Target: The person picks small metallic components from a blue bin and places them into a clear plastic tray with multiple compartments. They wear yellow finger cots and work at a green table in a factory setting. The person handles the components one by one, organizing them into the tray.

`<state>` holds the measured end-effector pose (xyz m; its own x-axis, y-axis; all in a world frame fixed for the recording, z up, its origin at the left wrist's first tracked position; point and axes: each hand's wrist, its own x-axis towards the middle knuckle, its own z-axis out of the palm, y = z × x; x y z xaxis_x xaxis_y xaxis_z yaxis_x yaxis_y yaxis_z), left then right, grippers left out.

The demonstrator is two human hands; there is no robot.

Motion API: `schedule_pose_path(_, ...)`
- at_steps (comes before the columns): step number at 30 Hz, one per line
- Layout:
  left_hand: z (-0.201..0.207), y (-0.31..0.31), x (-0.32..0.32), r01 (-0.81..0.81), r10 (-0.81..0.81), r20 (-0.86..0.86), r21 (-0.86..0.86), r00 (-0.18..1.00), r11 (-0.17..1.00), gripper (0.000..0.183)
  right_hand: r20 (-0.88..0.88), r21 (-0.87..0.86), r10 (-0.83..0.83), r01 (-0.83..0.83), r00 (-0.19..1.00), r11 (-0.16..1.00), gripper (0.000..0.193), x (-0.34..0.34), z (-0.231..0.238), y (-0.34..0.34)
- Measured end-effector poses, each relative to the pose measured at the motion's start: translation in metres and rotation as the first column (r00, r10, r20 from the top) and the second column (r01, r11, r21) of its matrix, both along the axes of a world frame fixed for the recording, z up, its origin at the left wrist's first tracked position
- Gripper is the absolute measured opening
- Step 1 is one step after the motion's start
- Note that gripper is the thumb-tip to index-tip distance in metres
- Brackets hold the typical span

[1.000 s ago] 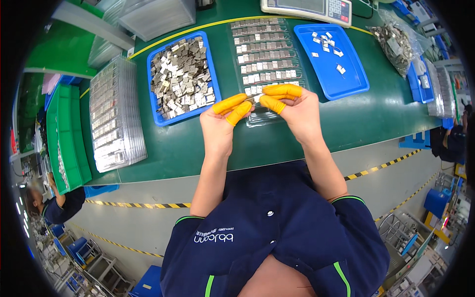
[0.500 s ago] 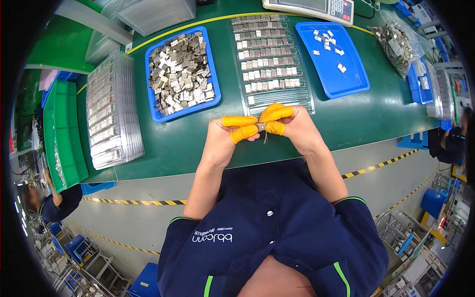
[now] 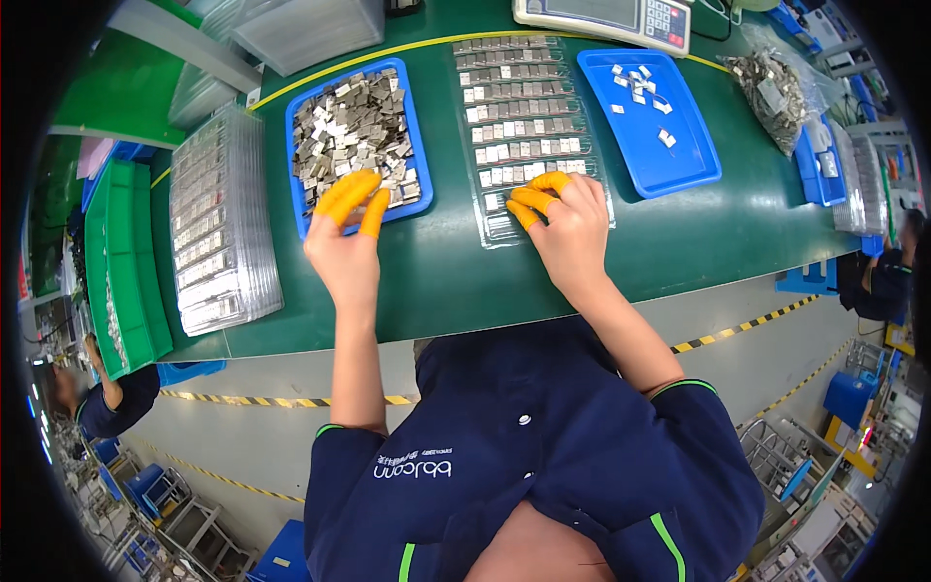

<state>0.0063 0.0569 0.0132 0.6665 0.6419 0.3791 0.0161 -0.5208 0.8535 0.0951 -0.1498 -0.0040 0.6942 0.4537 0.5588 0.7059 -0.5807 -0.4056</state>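
My left hand (image 3: pixel 345 244), with yellow finger cots on, hovers at the near edge of a blue tray (image 3: pixel 418 136). Its thumb and fingers are apart with nothing seen between them. Heaped in that tray are many small flat metal-and-white connector pieces (image 3: pixel 354 131). My right hand (image 3: pixel 572 233), in yellow finger cots too, reaches over the near rows of a clear plastic blister tray (image 3: pixel 499 233). Its fingertips are pinched together there; what they hold, if anything, is hidden. Rows of similar connector pieces (image 3: pixel 531 149) fill the blister tray's farther part.
At right, a second blue tray (image 3: pixel 679 173) holds several loose pieces. A stack of filled clear trays (image 3: pixel 228 213) and a green bin (image 3: pixel 145 281) stand left. Behind are a digital scale (image 3: pixel 601 14) and a bag of parts (image 3: pixel 771 97). Another person's arm (image 3: pixel 105 373) shows far left.
My hands, together around a small connector piece before, have parted. The left went left to the heaped tray and its fingers spread; the right moved forward onto the blister tray.
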Motion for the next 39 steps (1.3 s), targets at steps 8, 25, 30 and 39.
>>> schedule_pose_path(8, -0.007, 0.029, 0.027, 0.222, 0.013, -0.518, 0.389, 0.855, 0.894, 0.025, -0.050, 0.042, 0.033, -0.031, 0.998, 0.999, 0.013, -0.002, -0.003, -0.002)
schedule_pose_path(25, -0.001, 0.012, 0.030, 0.371, -0.091, -0.509, 0.482, 0.856, 0.794, 0.016, -0.239, -0.122, -0.175, 0.149, 0.955, 0.981, 0.025, 0.150, -0.006, -0.085)
schedule_pose_path(30, -0.006, 0.024, 0.034, 0.366, -0.127, -0.525, 0.381, 0.842, 0.849, 0.018, -0.314, -0.194, -0.136, 0.077, 0.940, 0.978, 0.025, 0.155, -0.008, -0.077)
schedule_pose_path(39, 0.002, 0.018, 0.040, 0.256, -0.178, -0.502, 0.091, 0.846, 0.962, 0.017, -0.502, 0.157, -0.159, 0.270, 0.850, 0.950, 0.028, 0.122, 0.019, -0.077)
